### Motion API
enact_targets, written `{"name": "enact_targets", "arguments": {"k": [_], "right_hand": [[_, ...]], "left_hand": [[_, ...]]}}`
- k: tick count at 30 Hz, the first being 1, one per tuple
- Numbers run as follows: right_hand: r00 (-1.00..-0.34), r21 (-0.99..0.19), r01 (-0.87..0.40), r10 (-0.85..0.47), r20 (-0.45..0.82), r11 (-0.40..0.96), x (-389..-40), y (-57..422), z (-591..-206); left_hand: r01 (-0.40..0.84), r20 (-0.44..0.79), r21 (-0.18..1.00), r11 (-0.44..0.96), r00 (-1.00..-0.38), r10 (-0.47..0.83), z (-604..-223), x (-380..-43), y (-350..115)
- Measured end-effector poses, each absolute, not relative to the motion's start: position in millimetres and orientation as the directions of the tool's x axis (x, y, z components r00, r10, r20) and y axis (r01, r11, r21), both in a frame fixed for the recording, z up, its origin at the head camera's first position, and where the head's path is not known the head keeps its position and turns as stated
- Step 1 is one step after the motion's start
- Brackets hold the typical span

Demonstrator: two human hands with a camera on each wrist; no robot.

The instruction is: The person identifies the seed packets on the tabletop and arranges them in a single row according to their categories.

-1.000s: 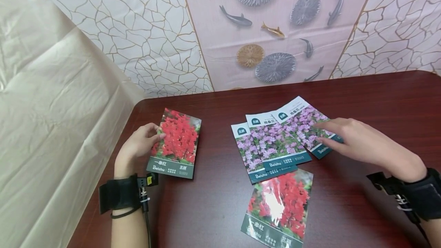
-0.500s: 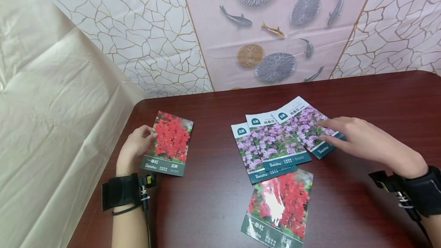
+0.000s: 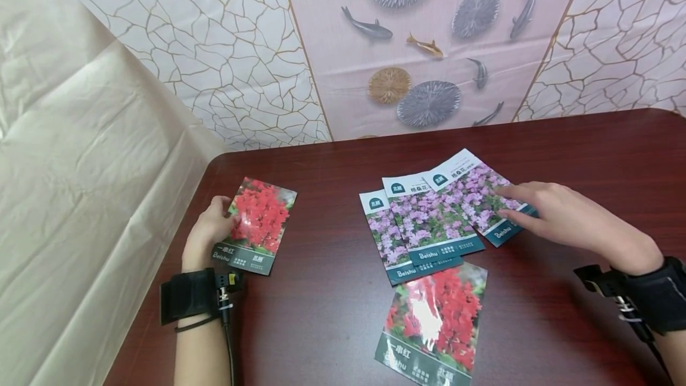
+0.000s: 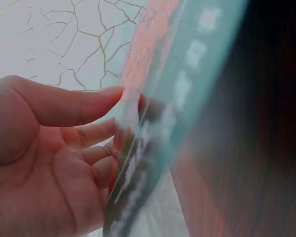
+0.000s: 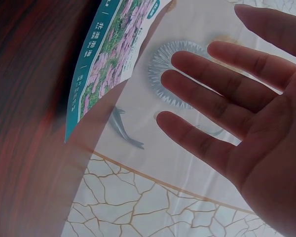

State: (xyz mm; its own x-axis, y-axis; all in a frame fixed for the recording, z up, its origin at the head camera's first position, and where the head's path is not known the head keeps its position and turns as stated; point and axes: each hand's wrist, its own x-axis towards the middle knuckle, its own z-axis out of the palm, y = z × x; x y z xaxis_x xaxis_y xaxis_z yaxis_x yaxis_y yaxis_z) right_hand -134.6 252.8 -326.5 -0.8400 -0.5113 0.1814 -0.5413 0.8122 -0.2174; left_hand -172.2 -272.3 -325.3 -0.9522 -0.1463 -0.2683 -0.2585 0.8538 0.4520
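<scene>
My left hand (image 3: 206, 231) pinches the left edge of a seed packet with red flowers (image 3: 259, 216), at the left of the table. In the left wrist view, its thumb lies on the front of this packet (image 4: 148, 118), with the other fingers behind it. My right hand (image 3: 573, 219) hovers over the right edge of a purple-flower seed packet (image 3: 471, 195). In the right wrist view, that hand's fingers (image 5: 212, 98) are spread and hold nothing. Two more purple-flower packets overlap to its left, the middle packet (image 3: 434, 222) over the leftmost packet (image 3: 377, 228).
Another red-flower seed packet (image 3: 455, 320) lies glossy at the front, just below the purple ones. All of them are on a dark red wooden table (image 3: 321, 314). A patterned backdrop (image 3: 225, 46) rises behind the table, and a cream cloth (image 3: 107, 165) drapes along its left side.
My left hand has moved the red-flower packet leftward and lowered it a little toward the table. The right hand has shifted very slightly to the right; the other packets have stayed put.
</scene>
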Motion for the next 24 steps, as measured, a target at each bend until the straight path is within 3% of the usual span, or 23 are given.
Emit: {"name": "enact_targets", "arguments": {"k": [15, 24], "right_hand": [[-0.848, -0.217, -0.529, -0.504, 0.162, 0.821, -135.5, 253.0, -327.2], [-0.849, -0.22, -0.528, -0.504, 0.158, 0.82, -135.2, 252.7, -328.0]], "left_hand": [[-0.282, -0.329, 0.416, 0.864, -0.933, -0.146, -327.9, -170.3, -273.2], [-0.191, -0.317, 0.39, 0.901, -0.946, -0.063, -327.5, -170.2, -273.0]]}}
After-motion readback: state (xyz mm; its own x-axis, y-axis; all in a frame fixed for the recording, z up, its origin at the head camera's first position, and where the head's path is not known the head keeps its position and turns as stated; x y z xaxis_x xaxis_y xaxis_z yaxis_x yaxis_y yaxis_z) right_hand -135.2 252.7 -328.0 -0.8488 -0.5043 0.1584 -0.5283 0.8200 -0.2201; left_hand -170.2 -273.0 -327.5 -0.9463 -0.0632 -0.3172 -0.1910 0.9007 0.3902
